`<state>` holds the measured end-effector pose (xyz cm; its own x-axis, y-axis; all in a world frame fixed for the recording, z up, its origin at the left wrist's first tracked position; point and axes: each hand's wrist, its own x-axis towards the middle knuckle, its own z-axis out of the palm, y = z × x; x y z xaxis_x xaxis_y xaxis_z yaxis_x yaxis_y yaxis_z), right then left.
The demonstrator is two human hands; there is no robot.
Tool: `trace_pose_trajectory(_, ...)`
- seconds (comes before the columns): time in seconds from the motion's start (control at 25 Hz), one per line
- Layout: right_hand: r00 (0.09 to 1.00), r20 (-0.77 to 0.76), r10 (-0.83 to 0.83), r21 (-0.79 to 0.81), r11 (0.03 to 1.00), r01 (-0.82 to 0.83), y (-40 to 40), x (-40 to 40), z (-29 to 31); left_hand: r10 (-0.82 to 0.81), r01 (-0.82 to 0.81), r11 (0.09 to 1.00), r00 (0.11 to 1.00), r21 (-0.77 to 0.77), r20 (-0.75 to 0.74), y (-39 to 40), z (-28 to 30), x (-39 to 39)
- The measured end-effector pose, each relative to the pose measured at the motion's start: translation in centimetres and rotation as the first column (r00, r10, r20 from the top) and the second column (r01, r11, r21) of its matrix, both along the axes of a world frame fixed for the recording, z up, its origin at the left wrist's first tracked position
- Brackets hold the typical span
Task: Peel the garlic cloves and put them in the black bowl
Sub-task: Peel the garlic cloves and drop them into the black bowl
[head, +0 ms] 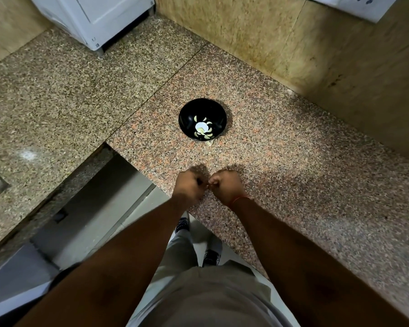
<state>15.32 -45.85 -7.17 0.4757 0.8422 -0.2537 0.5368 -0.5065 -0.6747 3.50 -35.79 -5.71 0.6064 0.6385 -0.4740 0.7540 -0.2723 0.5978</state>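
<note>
The black bowl (187,114) stands on the granite counter, with several pale peeled garlic cloves (202,132) lying in its bottom. My left hand (189,185) and my right hand (227,185) are side by side over the counter's front edge, well short of the bowl. Both have their fingers curled, and their fingertips meet around a small garlic clove that is almost entirely hidden between them. A scrap of garlic skin (209,143) lies on the counter against the bowl's near side.
The speckled granite counter (293,173) runs right and back to a tan tiled wall (293,43). A second counter section (57,90) extends left, with a white appliance (92,17) at the far back. Floor and my shoes show below the counter's edge.
</note>
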Motion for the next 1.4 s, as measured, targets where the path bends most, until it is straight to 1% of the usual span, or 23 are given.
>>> trace_pose_trajectory(0.04, 0.995, 0.067, 0.067, -0.049, 0.997, -0.064, 0.0, -0.1, 0.1, -0.011, 0.012, 1.000, 1.000, 0.023, -0.012, -0.1, 0.0, 0.0)
trace_pose_trajectory(0.08, 0.988, 0.109, 0.112, -0.088, 0.991, -0.103, 0.0, -0.2, 0.4, 0.021, -0.021, 1.000, 1.000, 0.010, -0.014, -0.2, 0.0, 0.0)
trace_pose_trajectory(0.16, 0.976, 0.149, 0.157, -0.120, 0.983, -0.140, 0.1, -0.4, 0.8, 0.201, -0.200, 0.973, 0.980, -0.117, 0.000, -0.2, 0.1, 0.0)
trace_pose_trajectory(0.24, 0.967, 0.168, 0.191, -0.130, 0.977, -0.170, 0.1, -0.3, 1.0, 0.401, -0.389, 0.876, 0.916, -0.285, -0.019, 0.0, 0.5, 0.2)
trace_pose_trajectory(0.32, 0.962, 0.185, 0.203, -0.142, 0.974, -0.178, 0.2, -0.3, 1.1, 0.479, -0.459, 0.797, 0.876, -0.392, -0.053, 0.2, 0.7, 0.2)
trace_pose_trajectory(0.4, 0.964, 0.189, 0.184, -0.134, 0.978, -0.161, 0.3, -0.3, 0.9, 0.497, -0.487, 0.765, 0.863, -0.422, -0.094, 0.4, 0.6, 0.2)
trace_pose_trajectory(0.6, 0.974, 0.173, 0.146, -0.185, 0.976, -0.114, 0.6, -0.7, 1.1, 0.504, -0.517, 0.751, 0.851, -0.410, -0.151, 0.7, 0.5, 0.0)
trace_pose_trajectory(0.76, 0.982, 0.149, 0.116, -0.220, 0.972, -0.081, 1.1, -0.8, 1.1, 0.484, -0.499, 0.763, 0.863, -0.412, -0.149, 0.9, 0.4, 0.2)
trace_pose_trajectory(0.92, 0.981, 0.154, 0.114, -0.247, 0.966, -0.074, 1.5, -0.6, 0.9, 0.449, -0.470, 0.797, 0.881, -0.380, -0.147, 1.0, 0.2, 0.7)
trace_pose_trajectory(1.08, 0.988, 0.118, 0.096, -0.259, 0.964, -0.062, 2.0, -0.2, 0.9, 0.454, -0.480, 0.799, 0.877, -0.361, -0.161, 1.0, -0.3, 0.9)
trace_pose_trajectory(1.2, 0.989, 0.128, 0.073, -0.268, 0.963, -0.036, 2.4, -0.2, 0.9, 0.464, -0.488, 0.801, 0.872, -0.346, -0.155, 1.1, -0.8, 1.1)
trace_pose_trajectory(1.32, 0.992, 0.102, 0.069, -0.226, 0.973, -0.044, 2.4, -0.1, 0.4, 0.460, -0.478, 0.808, 0.877, -0.344, -0.137, 1.1, -0.8, 0.9)
trace_pose_trajectory(1.4, 0.997, 0.069, 0.035, -0.186, 0.982, -0.021, 1.7, 0.1, 0.0, 0.457, -0.458, 0.817, 0.885, -0.350, -0.091, 0.7, -0.7, 0.3)
